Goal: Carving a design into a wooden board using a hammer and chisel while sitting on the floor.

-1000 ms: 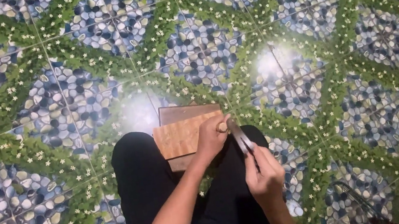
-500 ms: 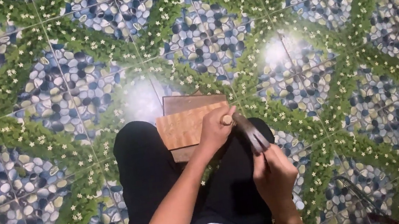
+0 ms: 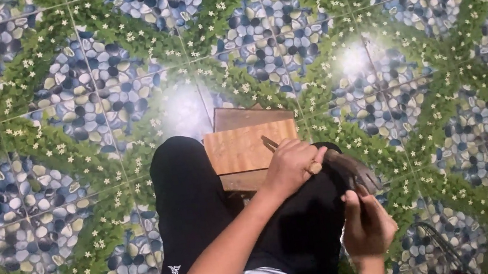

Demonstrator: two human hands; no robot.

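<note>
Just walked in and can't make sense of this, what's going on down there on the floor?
A person in black trousers sits over a patterned tile floor, with a wooden block between the knees. The left hand rests by the block's right edge, gripping a thin stick-like piece. The right hand holds a dark metal blade that slants up toward the left hand. What the blade touches cannot be told.

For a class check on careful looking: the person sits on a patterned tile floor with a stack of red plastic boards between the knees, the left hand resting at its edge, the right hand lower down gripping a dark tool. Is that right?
One detail is wrong. The head view shows the boards are brown wood, not red plastic. The rest stands: patterned tile floor, left hand at the boards' edge, right hand lower down gripping a dark tool.
</note>
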